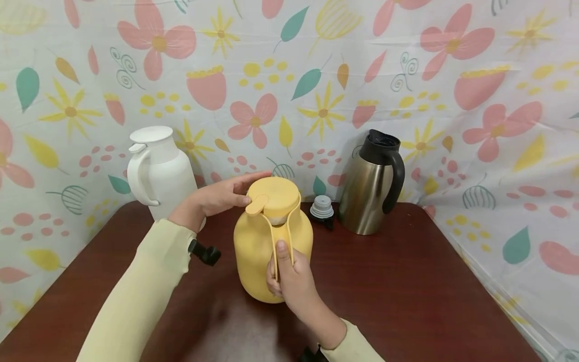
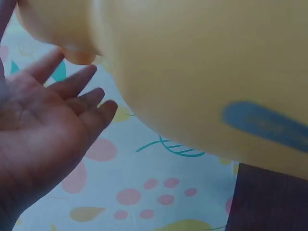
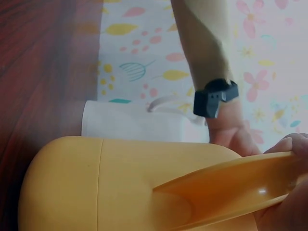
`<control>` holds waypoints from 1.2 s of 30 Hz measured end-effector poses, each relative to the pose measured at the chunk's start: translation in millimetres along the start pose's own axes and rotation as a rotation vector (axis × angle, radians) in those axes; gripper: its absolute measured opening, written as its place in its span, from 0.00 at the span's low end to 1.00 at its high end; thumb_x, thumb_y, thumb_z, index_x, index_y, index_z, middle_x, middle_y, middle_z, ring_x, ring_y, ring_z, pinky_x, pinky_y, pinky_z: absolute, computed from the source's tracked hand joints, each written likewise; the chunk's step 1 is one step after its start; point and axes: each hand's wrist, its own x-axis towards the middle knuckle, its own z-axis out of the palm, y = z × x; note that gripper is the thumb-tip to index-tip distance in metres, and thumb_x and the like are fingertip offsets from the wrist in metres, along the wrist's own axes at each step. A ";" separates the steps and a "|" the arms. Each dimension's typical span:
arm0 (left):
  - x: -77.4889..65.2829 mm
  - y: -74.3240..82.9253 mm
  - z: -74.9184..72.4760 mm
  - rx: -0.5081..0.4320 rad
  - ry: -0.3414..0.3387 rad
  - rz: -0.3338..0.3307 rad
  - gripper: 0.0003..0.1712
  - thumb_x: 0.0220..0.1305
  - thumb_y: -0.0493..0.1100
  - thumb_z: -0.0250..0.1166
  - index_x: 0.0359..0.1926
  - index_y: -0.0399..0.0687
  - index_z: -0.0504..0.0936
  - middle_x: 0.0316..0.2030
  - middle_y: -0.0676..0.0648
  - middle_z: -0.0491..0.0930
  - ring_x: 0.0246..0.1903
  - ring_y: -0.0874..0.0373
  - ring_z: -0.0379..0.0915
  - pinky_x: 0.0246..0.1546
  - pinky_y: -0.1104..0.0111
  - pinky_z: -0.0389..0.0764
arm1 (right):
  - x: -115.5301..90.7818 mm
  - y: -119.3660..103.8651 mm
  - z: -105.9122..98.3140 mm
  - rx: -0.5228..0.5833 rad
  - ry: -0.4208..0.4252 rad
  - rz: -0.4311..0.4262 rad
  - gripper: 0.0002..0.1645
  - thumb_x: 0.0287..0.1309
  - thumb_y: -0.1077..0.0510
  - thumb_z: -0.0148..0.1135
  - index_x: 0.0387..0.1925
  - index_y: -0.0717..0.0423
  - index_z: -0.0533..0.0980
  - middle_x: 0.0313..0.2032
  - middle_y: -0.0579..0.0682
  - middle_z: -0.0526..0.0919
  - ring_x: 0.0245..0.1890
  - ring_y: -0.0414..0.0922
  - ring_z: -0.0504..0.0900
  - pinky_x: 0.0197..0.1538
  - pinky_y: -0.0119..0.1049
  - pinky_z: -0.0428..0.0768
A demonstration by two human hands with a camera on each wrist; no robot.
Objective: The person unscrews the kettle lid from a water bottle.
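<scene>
A yellow thermos jug (image 1: 253, 251) with a round lid (image 1: 277, 193) and a flat tab stands upright at the middle of the table. My right hand (image 1: 296, 284) grips its handle (image 3: 226, 187), fingers curled round it and thumb along the front. At the lid's left side is my left hand (image 1: 221, 196), its thumb near the tab and its fingers stretched out behind. The left wrist view shows the fingers (image 2: 89, 98) loosely extended beside the jug's neck; whether the thumb presses the lid cannot be told.
A white jug (image 1: 165, 176) stands at the back left, behind my left forearm. At the back right is a steel jug (image 1: 362, 196) with a black top and handle. A grey-white stopper (image 1: 322, 206) with a black part lies between it and the yellow jug. A patterned curtain hangs behind.
</scene>
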 end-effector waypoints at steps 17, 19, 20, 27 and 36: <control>1.4 17.1 37.5 0.120 0.219 -0.012 0.72 0.42 0.70 0.80 0.79 0.42 0.54 0.68 0.36 0.69 0.60 0.52 0.73 0.64 0.65 0.73 | 1.9 -1.0 4.7 0.002 0.008 0.019 0.44 0.83 0.44 0.33 0.15 0.74 0.58 0.10 0.70 0.56 0.08 0.30 0.61 0.12 0.27 0.61; 2.5 17.3 49.4 0.116 0.317 -0.003 0.61 0.51 0.59 0.80 0.77 0.41 0.57 0.65 0.35 0.73 0.57 0.52 0.76 0.61 0.66 0.76 | 2.1 -0.4 4.7 0.005 0.014 0.013 0.44 0.83 0.44 0.33 0.15 0.74 0.58 0.10 0.70 0.56 0.08 0.30 0.61 0.12 0.27 0.62; 3.0 18.6 56.3 0.114 0.370 -0.005 0.56 0.54 0.54 0.78 0.76 0.41 0.59 0.63 0.35 0.74 0.55 0.52 0.77 0.58 0.67 0.77 | 2.3 -0.1 4.6 0.007 0.015 0.007 0.44 0.83 0.44 0.32 0.15 0.74 0.58 0.10 0.70 0.56 0.08 0.30 0.61 0.12 0.28 0.62; 2.7 27.1 95.3 0.092 0.683 -0.097 0.48 0.56 0.47 0.75 0.74 0.51 0.61 0.58 0.43 0.79 0.51 0.54 0.79 0.55 0.65 0.79 | 2.4 0.2 3.9 0.008 0.011 0.004 0.44 0.83 0.44 0.32 0.15 0.74 0.58 0.10 0.70 0.55 0.08 0.30 0.61 0.11 0.29 0.62; -4.3 28.8 96.6 0.109 0.688 -0.196 0.57 0.58 0.51 0.73 0.80 0.54 0.49 0.71 0.40 0.68 0.67 0.47 0.71 0.70 0.54 0.70 | 0.8 -1.0 3.4 0.003 0.000 -0.012 0.43 0.84 0.46 0.31 0.14 0.73 0.58 0.09 0.69 0.56 0.08 0.30 0.61 0.12 0.28 0.62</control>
